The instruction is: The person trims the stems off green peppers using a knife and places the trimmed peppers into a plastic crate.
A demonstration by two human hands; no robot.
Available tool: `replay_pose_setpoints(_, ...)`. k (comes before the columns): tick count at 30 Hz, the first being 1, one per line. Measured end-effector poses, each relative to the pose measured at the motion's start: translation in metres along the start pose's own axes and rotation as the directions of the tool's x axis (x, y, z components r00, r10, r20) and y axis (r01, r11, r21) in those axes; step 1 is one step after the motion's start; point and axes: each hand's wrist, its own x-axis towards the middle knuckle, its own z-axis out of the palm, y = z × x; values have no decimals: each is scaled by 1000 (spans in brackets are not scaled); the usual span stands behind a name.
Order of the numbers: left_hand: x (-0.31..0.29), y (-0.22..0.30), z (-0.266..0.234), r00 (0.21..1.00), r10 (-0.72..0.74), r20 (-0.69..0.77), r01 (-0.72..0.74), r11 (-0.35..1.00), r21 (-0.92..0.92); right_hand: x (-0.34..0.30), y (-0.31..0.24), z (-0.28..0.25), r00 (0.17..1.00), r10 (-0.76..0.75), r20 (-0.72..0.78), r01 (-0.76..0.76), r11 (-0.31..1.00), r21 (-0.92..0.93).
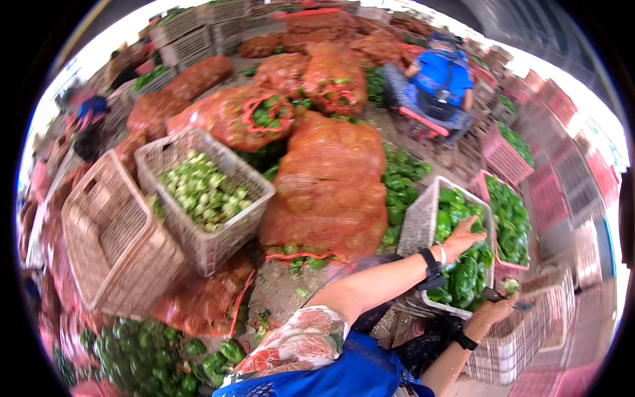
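Observation:
My left hand reaches over a pale plastic crate of green bell peppers. Its fingers are spread above the peppers and hold nothing I can see. At the crate's near right corner, my right hand is closed around what looks like a small knife, partly hidden by the fingers. A pale green pepper core shows at those fingertips; whether it is gripped or resting there is unclear. Dark bands circle both wrists.
Full orange mesh sacks lie ahead. Left stand a crate of pepper cores and a tilted crate. Loose peppers cover the lower left floor. A pink crate and pale crates flank my right. Another person sits far right.

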Motion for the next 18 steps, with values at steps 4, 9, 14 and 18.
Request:
replay_pose_setpoints(4, -13, 13, -71, 984, 156, -81, -172, 950, -260, -78, -9, 113, 941, -41, 336, 123, 966, -227)
replay_pose_setpoints(9, -61, -37, -206, 944, 311, -114, -327, 818, -473, -218, 34, 194, 234, 287, 929, 36, 952, -303)
replay_pose_setpoints(14, -171, -163, -310, 774, -358, -522, 86, 876, -474, -180, 48, 167, 418, 380, 825, 1, 908, -419)
replay_pose_setpoints(18, -186, -233, -311, 548, -694, -467, 173, 640, -748, -107, 57, 115, 693, 359, 625, -79, 900, -429)
